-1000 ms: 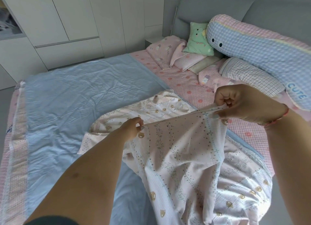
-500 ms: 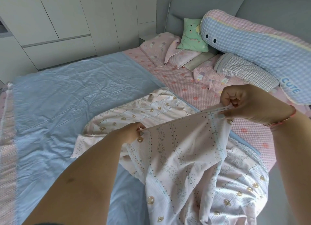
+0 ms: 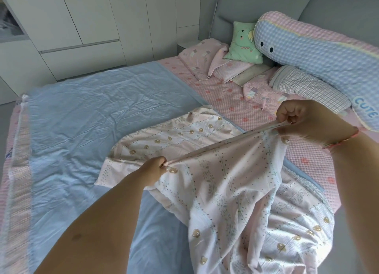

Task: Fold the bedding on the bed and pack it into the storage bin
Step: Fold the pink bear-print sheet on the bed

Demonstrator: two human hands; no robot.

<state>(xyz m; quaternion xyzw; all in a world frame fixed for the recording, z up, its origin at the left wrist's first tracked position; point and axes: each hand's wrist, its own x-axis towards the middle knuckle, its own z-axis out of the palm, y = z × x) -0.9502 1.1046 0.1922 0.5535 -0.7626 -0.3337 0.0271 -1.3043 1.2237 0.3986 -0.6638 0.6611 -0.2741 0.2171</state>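
We still pinch the bear-print quilt's (image 3: 215, 191) top edge taut, left hand (image 3: 152, 170) low, right hand (image 3: 303, 120) high, now spread slightly wider apart.

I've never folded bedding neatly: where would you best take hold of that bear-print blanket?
Probably along its top hem, from above, as both hands do now: the left hand and right hand pinch the bear-print blanket along one edge, pulled taut between them, so the rest hangs freely.

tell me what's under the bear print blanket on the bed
The bear print blanket lies mostly on the blue sheet, its right side over the pink dotted mattress cover. Anything else beneath it is covered. Left hand and right hand hold one edge up.
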